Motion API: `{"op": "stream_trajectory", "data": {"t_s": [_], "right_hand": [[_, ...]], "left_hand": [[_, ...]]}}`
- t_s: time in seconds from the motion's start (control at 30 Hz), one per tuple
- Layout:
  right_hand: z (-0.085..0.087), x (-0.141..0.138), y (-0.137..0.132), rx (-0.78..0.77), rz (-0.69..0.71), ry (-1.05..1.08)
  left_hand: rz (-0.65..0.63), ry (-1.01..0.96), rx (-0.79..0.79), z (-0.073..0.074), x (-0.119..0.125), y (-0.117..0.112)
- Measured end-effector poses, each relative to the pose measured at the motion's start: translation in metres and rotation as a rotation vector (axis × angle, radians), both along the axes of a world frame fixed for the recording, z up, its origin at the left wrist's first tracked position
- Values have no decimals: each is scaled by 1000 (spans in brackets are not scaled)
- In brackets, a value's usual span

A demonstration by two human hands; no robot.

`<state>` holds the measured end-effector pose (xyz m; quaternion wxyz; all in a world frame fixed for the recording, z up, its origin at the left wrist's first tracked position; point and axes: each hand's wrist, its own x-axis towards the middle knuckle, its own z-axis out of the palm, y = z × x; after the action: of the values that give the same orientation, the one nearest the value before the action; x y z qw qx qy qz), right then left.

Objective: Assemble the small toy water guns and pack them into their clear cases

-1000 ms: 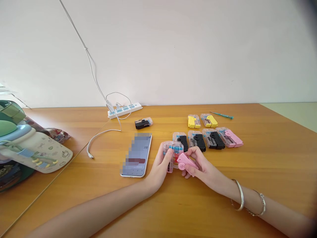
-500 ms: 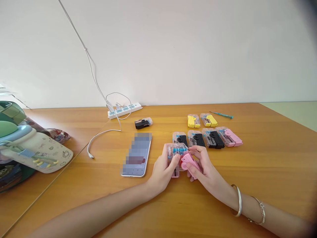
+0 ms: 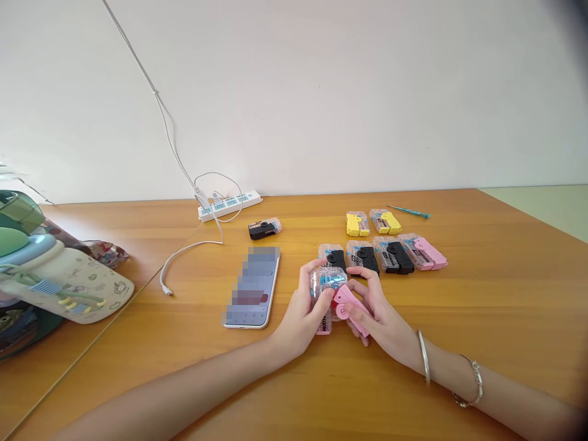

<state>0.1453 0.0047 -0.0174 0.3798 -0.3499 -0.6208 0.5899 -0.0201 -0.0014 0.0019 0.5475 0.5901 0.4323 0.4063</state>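
Note:
Both my hands hold one small toy over the wooden table. My left hand is wrapped round its clear plastic body, which has blue parts inside. My right hand pinches its pink part, which sticks out to the lower right. Just behind my hands lies a row of like toys: black ones and a pink one. Two yellow ones lie further back.
A phone lies face up left of my hands. Behind it are a lone black toy, a white power strip with a loose cable, and a teal screwdriver. A bag and bottle fill the left edge.
The toy has shifted a little to the right and nearer to me in both hands. My right fingers have shifted on the pink part. The view tipped slightly.

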Motion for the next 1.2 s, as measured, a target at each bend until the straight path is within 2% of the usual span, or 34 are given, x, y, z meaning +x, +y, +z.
{"op": "stream_trajectory", "data": {"t_s": [0.2,0.4,0.63,0.83,1.2], "right_hand": [[-2,3,5,-13,55,15],[0,7,15,-53,69,20],[1,7,15,2,76,-42],[0,7,13,-15,87,-48],[1,6,13,-39,91,-60]], "left_hand": [[7,14,3,-1,-2,2],[-73,109,-72,-1,-4,2],[-67,46,-80,-3,-3,2],[-24,90,-93,-3,-1,0],[-69,77,-53,-4,-2,-1]]}}
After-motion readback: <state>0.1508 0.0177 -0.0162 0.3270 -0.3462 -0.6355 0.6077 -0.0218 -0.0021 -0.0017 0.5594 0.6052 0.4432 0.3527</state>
